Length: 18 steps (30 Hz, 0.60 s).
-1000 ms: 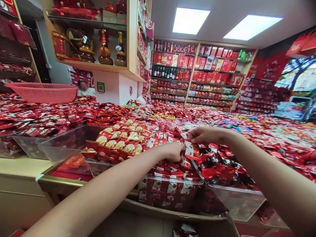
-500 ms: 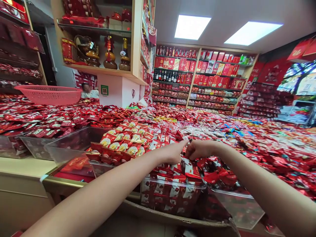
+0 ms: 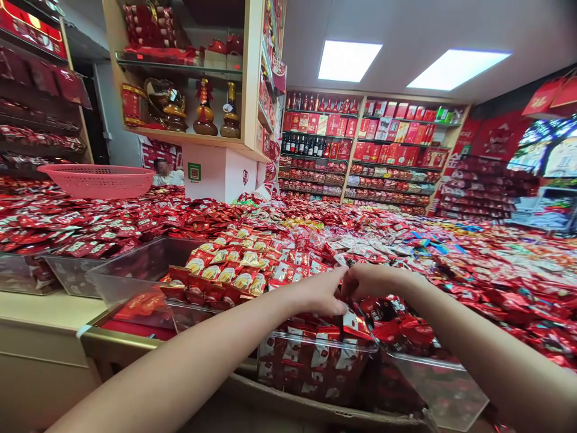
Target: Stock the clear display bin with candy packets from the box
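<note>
My left hand (image 3: 327, 291) reaches over the bin of red and white candy packets (image 3: 322, 352), its thumb pointing down to the right near a packet (image 3: 354, 323). My right hand (image 3: 360, 281) meets it from the right, its wrist bent and its fingers curled. The two hands touch or nearly touch. What either hand holds, if anything, is hidden between them. Left of my hands lie rows of red packets with yellow round prints (image 3: 243, 273). Dark red packets (image 3: 401, 328) fill the bin to the right.
A pink basket (image 3: 97, 181) sits at the back left. Before it is a partly filled clear bin (image 3: 130, 267). A cardboard box edge (image 3: 315, 408) runs below the bins. A shelf unit (image 3: 250, 78) overhangs the counter, and a person (image 3: 167, 173) is behind it.
The scene sits slightly lower in the picture. My left thumb has dropped and stands apart from its fingers. My right hand has moved closer against my left hand.
</note>
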### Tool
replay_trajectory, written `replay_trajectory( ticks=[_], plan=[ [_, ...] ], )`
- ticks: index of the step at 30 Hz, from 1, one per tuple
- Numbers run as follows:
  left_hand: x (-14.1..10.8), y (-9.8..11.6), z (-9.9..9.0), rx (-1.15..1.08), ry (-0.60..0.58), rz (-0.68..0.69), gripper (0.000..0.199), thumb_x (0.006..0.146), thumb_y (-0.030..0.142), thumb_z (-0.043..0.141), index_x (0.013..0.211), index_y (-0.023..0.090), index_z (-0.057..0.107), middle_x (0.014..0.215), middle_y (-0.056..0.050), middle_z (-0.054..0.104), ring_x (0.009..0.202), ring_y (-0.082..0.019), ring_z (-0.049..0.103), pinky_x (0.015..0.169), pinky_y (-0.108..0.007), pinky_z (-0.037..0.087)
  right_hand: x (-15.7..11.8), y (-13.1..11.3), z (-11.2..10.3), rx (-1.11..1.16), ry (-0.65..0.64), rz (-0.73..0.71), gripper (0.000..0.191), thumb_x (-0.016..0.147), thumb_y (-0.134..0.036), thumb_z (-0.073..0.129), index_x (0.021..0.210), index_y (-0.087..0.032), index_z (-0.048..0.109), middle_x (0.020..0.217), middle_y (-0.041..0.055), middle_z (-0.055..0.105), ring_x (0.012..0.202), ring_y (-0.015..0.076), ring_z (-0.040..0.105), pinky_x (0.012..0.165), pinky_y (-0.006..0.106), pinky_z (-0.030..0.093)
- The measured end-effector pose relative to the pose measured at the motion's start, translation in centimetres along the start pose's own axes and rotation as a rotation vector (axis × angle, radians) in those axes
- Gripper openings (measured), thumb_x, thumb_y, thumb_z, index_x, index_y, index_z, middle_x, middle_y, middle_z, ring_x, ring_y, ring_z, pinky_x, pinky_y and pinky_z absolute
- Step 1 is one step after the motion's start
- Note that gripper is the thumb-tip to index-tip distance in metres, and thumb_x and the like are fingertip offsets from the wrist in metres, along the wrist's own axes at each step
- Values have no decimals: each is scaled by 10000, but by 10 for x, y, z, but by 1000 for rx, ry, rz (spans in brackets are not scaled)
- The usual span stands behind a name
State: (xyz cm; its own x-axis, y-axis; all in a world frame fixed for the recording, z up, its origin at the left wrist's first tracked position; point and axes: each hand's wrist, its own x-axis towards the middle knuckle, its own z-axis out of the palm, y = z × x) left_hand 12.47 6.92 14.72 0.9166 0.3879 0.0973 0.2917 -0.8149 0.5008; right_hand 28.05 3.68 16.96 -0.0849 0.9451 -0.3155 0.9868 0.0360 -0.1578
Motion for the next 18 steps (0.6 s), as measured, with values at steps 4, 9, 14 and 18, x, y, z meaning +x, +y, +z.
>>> replay_trajectory(
  ticks=[4,9,14,18],
  plan=[
    [1,-2,2,4,15,-41,734,644,264,549,1300,196,224,902,-47,621,686,-165,583,531,-215,413,-6,-3,1,-69,84,33,299,610,-95,511,871,-130,654,798,60,684,683,164,582,538,213,380],
    [1,0,2,6,23,-55,635,658,250,539,1254,199,327,930,-56,620,741,-178,582,572,-226,414,-11,3,6,-126,195,39,278,623,-76,463,818,-154,645,771,54,668,671,163,569,547,226,359],
    [4,-3,7,-43,45,-71,609,650,226,569,1224,215,366,937,-35,621,769,-164,582,610,-221,428,-12,7,11,-132,229,17,184,653,-157,465,723,-174,635,694,41,652,620,167,547,515,239,336],
    [15,-9,14,-116,62,-153,564,623,189,606,1157,177,427,848,-21,636,689,-147,587,549,-211,436,-11,4,11,-105,224,28,188,661,-214,485,759,-178,641,691,40,656,617,173,557,488,233,334]
  ],
)
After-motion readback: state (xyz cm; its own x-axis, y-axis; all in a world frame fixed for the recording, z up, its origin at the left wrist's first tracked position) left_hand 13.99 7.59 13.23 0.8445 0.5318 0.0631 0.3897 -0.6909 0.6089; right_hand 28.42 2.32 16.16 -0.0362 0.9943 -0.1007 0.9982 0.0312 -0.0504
